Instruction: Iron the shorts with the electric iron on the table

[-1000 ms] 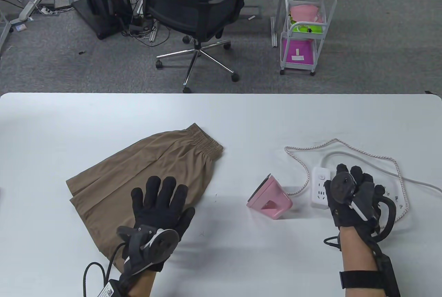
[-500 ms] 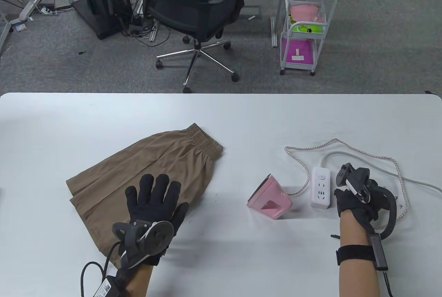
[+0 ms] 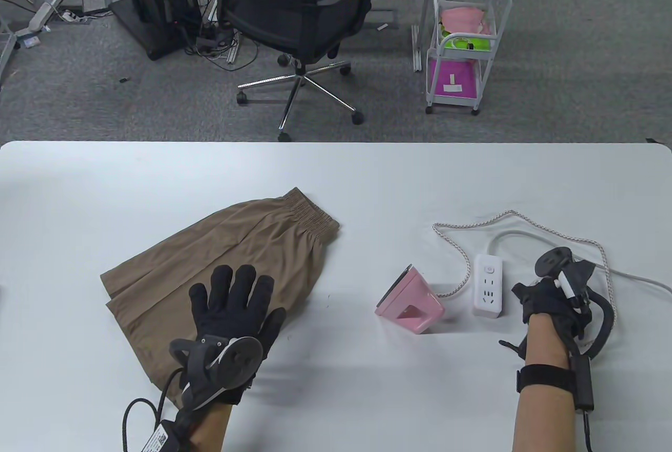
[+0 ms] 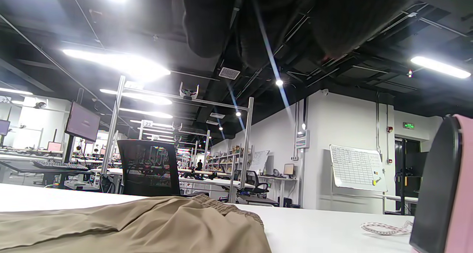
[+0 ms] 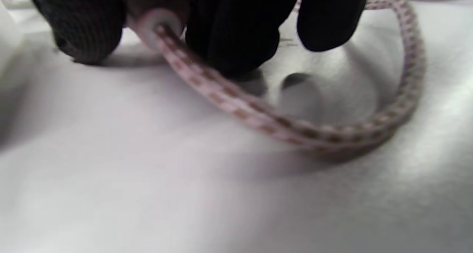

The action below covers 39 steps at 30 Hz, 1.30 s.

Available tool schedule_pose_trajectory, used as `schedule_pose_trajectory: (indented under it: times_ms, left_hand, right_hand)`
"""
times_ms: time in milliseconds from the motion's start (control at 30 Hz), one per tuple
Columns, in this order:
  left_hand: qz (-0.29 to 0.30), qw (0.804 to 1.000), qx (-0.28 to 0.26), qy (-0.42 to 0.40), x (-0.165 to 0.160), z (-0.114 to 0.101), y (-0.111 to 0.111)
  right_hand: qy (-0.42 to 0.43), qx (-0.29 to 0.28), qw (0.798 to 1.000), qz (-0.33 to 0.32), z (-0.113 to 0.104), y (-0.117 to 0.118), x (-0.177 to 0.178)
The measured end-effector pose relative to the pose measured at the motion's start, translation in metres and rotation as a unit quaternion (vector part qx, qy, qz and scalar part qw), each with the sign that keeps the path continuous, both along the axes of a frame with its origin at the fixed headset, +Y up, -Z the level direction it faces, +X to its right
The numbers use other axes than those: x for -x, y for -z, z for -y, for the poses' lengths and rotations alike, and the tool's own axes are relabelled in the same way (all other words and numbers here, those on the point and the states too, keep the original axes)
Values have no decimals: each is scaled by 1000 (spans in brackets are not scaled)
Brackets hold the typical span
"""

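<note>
Tan shorts lie flat on the white table, waistband toward the far right. My left hand rests flat on their near right corner with the fingers spread; the shorts also show in the left wrist view. A pink iron stands on the table between the hands, its edge showing in the left wrist view. My right hand is curled down just right of the white power strip. In the right wrist view its fingertips pinch the plug end of the iron's braided cord.
The braided cord loops behind and around the right hand, beside the strip's grey cable. A black office chair and a white trolley stand on the floor beyond the table's far edge.
My right hand turned over, moved right from above the power strip, and curled down onto the cord's plug end. My left hand slid slightly left on the shorts.
</note>
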<state>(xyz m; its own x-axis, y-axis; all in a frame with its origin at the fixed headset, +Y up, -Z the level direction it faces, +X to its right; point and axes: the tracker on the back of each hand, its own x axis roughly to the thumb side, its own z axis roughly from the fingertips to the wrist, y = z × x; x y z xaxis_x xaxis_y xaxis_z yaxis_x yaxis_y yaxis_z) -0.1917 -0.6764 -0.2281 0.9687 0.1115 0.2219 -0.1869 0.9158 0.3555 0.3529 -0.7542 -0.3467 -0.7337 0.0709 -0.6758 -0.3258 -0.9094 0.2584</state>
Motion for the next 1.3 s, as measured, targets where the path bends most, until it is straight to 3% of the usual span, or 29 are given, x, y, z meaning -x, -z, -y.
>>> schedule_pose_trajectory:
  times_ms: [167,433,700,833,1300]
  left_hand:
    - [3,1000,-1,0,-1,0,0]
    - [10,1000,-3,-1,-3,1,-2]
    - [20,1000,-9,-2,-7,1,-5]
    - [21,1000,-11,-4,-7,1,-6]
    - [19,1000,-12,-8,-6,1,-6]
  right_hand:
    - [-19,-39,999,-27,-5,-1,13]
    - [-8,-107,989,-98,-33,-11,37]
    - [33,-110,977,-181,-54,-28,64]
    - [75,-137,972,-175,-53,-34,69]
    - [152,-95,967,-184,-27,-38,70]
